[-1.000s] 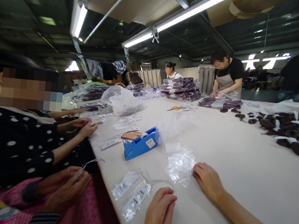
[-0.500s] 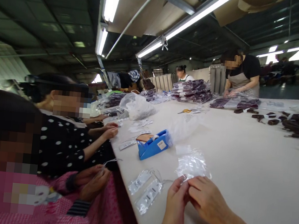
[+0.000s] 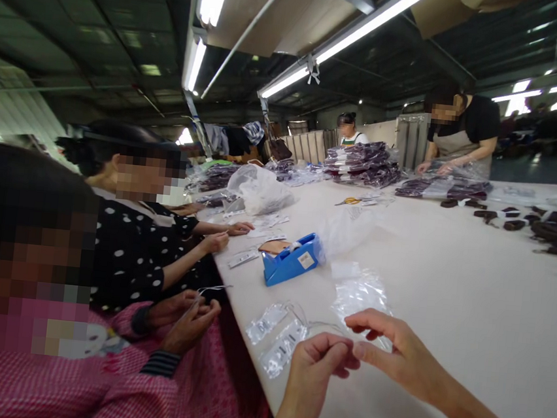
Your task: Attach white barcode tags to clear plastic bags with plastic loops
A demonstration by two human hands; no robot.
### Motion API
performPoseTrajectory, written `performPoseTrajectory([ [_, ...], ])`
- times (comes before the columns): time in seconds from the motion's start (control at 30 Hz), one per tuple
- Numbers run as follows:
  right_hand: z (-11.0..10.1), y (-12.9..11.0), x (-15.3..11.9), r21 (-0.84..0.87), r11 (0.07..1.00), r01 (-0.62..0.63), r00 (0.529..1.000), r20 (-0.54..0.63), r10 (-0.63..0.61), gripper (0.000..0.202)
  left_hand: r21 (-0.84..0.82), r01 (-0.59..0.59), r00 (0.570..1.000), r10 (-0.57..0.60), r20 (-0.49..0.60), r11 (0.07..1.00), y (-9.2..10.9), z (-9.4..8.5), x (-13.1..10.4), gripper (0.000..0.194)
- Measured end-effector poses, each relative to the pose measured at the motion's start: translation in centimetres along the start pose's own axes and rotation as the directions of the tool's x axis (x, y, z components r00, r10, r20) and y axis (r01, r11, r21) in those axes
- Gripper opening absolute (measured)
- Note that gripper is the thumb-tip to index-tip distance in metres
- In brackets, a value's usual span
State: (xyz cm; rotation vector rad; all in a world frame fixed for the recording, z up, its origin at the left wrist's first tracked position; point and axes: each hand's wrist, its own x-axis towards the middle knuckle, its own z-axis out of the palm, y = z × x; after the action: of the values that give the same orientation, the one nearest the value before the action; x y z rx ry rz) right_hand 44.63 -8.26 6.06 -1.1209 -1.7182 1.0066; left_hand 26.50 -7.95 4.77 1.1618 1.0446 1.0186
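My left hand (image 3: 318, 374) is over the near table edge, thumb and fingers pinched together. Whatever sits in the pinch is too small or hidden to name. My right hand (image 3: 395, 352) is beside it, open, with its index finger and thumb apart and the thumb close to the left fingertips. Just left of my hands lie tags in clear sleeves (image 3: 285, 346) with thin strings; one string (image 3: 323, 326) runs towards my left fingers. Behind my right hand spreads a pile of clear plastic sleeves (image 3: 360, 290), partly covered by that hand.
A blue tape dispenser (image 3: 290, 263) stands ahead on the white table (image 3: 466, 306). Beyond are yellow-handled scissors (image 3: 351, 201), a white plastic bag (image 3: 263, 191) and bagged dark goods (image 3: 361, 164). Dark bundles (image 3: 553, 225) lie right. Co-workers sit close left; one person (image 3: 468, 132) stands opposite.
My hands were together at the plastic sleeves; now the right hand has opened and come slightly away, and the left has moved nearer the tags. The camera view has shifted a little.
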Motion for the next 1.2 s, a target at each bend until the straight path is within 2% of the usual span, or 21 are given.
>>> performPoseTrajectory([
  [0.17, 0.2, -0.8, 0.0, 0.011, 1.0, -0.003, 1.0, 0.029, 0.003, 0.012, 0.001, 0.007, 1.0, -0.007, 0.003, 1.0, 0.2, -0.1, -0.4, 0.021],
  [0.3, 0.4, -0.5, 0.1, -0.016, 0.999, -0.029, 0.999, -0.013, 0.029, 0.016, 0.019, 0.017, 1.0, -0.017, 0.007, 1.0, 0.4, 0.0, -0.6, 0.019],
  [0.47, 0.3, -0.4, 0.1, -0.069, 0.998, -0.007, 0.999, -0.035, 0.004, 0.016, 0.082, -0.011, 1.0, 0.009, 0.023, 0.997, 0.8, 0.2, -0.6, 0.015],
  [0.63, -0.2, -0.6, 0.2, -0.055, 0.998, 0.008, 1.0, -0.015, -0.009, 0.024, 0.156, -0.051, 0.998, 0.056, -0.027, 0.986, 0.9, 0.4, -0.6, 0.021],
  [0.8, -0.9, -0.3, 0.5, 0.053, 0.999, 0.007, 0.995, -0.099, -0.002, 0.033, 0.093, -0.023, 0.999, 0.027, -0.039, 0.995, 1.1, 0.5, -0.9, 0.018],
  [0.97, -1.7, -0.8, 0.2, 0.079, 0.997, 0.02, 0.99, -0.138, -0.009, 0.037, 0.059, -0.016, 0.999, 0.018, -0.03, 0.998, 1.3, 0.4, -1.1, 0.019],
  [1.03, -1.8, -1.4, -0.1, 0.091, 0.996, -0.003, 0.994, -0.105, 0.013, 0.036, 0.079, -0.025, 1.0, 0.026, -0.013, 0.997, 1.4, 0.5, -1.2, 0.023],
  [1.2, -0.9, -2.1, -0.5, -0.002, 0.996, -0.086, 0.993, 0.079, 0.086, 0.03, 0.131, -0.101, 0.995, 0.102, -0.001, 0.986, 1.6, 0.5, -1.2, 0.026],
])
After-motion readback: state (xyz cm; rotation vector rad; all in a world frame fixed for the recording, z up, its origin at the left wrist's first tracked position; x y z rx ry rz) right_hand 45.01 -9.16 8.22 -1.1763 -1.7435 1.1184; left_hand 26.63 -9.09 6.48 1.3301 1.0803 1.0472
